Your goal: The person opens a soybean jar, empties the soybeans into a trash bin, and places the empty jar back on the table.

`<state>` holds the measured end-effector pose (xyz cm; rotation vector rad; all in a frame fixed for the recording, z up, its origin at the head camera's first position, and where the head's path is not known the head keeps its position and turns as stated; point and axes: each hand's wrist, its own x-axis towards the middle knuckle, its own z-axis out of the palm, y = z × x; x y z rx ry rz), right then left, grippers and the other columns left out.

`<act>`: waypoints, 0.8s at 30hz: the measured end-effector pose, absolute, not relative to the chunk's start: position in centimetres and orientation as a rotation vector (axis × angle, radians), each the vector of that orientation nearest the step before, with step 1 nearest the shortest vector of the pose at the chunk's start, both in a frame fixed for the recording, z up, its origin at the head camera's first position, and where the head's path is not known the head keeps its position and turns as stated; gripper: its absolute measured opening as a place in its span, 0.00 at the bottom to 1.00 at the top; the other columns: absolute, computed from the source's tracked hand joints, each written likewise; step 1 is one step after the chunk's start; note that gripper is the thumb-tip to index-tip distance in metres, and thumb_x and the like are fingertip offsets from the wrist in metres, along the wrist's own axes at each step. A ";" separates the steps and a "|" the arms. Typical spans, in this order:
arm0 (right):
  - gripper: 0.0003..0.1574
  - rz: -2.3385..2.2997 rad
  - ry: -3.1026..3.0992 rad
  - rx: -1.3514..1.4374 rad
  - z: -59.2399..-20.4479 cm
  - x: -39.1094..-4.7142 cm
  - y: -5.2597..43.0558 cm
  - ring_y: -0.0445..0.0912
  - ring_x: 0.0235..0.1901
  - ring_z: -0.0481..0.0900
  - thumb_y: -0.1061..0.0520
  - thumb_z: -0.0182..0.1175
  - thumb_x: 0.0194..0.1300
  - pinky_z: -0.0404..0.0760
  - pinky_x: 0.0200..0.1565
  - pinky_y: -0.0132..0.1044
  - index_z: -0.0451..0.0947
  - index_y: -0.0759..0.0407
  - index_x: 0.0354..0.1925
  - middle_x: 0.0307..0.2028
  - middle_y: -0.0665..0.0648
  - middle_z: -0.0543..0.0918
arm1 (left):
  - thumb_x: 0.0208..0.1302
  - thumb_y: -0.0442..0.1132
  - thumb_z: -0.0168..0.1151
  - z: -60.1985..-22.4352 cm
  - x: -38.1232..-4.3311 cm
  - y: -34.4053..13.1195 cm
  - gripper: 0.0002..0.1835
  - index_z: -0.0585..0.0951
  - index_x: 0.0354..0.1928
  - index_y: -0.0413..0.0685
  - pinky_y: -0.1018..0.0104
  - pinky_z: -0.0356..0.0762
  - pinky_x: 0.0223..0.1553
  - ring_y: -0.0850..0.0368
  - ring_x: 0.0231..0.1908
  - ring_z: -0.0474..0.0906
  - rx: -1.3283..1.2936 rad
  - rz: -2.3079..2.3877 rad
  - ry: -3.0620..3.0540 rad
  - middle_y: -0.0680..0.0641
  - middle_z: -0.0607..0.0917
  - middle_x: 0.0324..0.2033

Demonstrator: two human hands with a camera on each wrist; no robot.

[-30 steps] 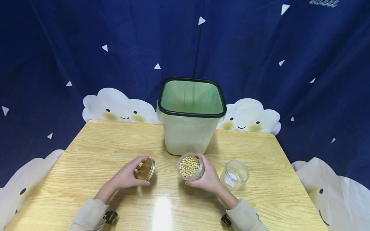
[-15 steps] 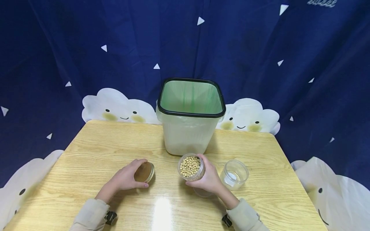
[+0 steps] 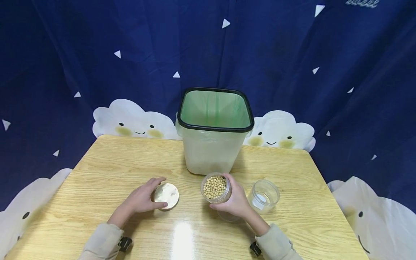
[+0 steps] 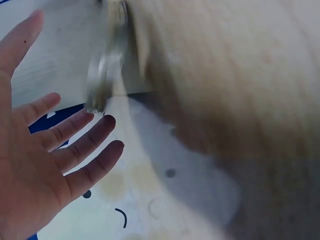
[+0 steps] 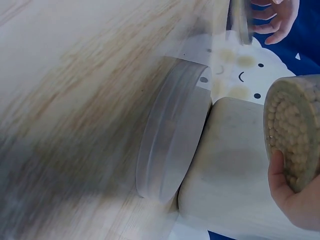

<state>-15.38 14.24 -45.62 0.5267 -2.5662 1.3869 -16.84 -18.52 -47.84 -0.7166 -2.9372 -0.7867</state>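
Observation:
In the head view, a round gold lid [image 3: 167, 196] lies shiny face up on the table. My left hand [image 3: 142, 199] is beside it, thumb and index finger curved around its left side. The left wrist view shows this hand [image 4: 40, 150] with spread fingers, the blurred lid [image 4: 106, 65] just past the fingertips. My right hand [image 3: 233, 199] grips a clear jar [image 3: 228, 190] full of round beige beans [image 3: 214, 187], its mouth tilted toward me. Below this hand, a translucent lid [image 3: 229, 216] lies on the table, larger in the right wrist view.
A white bin [image 3: 211, 153] with a black rim and a green inside stands at the table's far edge, behind the bean jar. Right of my right hand is a second clear jar [image 3: 267, 191] without beans. A dark blue curtain [image 3: 130, 36] with clouds hangs behind the wooden table [image 3: 107, 162].
The gold lid has gone from tilted between my left fingers to lying flat on the table, and those fingers have let go. My right hand holds the bean jar almost unmoved.

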 end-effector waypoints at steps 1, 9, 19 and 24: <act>0.60 1.389 -2.563 0.526 -45.6 -15.4 14.3 0.53 0.46 0.75 0.52 0.79 0.22 0.74 0.47 0.51 0.63 0.57 0.57 0.48 0.59 0.75 | 0.43 0.62 0.67 -47.7 -16.9 -18.5 0.45 0.65 0.62 0.47 0.49 0.75 0.35 0.45 0.42 0.76 -0.722 -0.797 -2.927 0.43 0.74 0.49; 0.60 1.370 -2.548 0.505 -45.4 -15.2 14.6 0.55 0.47 0.74 0.52 0.79 0.22 0.73 0.47 0.53 0.63 0.56 0.57 0.49 0.60 0.75 | 0.47 0.58 0.67 -46.4 -17.3 -18.1 0.43 0.64 0.63 0.47 0.53 0.75 0.35 0.48 0.40 0.77 -0.735 -0.856 -2.885 0.43 0.74 0.52; 0.61 1.367 -2.548 0.475 -45.2 -15.1 14.9 0.55 0.48 0.73 0.53 0.79 0.21 0.73 0.48 0.53 0.63 0.57 0.57 0.49 0.60 0.74 | 0.50 0.50 0.68 -43.6 -18.4 -17.7 0.37 0.67 0.61 0.44 0.57 0.75 0.33 0.49 0.41 0.76 -0.755 -0.956 -2.736 0.44 0.77 0.48; 0.61 1.376 -2.544 0.475 -45.1 -15.1 15.1 0.55 0.48 0.73 0.53 0.79 0.21 0.72 0.48 0.53 0.63 0.57 0.58 0.50 0.60 0.74 | 0.53 0.47 0.66 -41.9 -19.0 -17.8 0.34 0.67 0.60 0.42 0.53 0.76 0.37 0.47 0.42 0.76 -0.773 -1.007 -2.671 0.42 0.77 0.47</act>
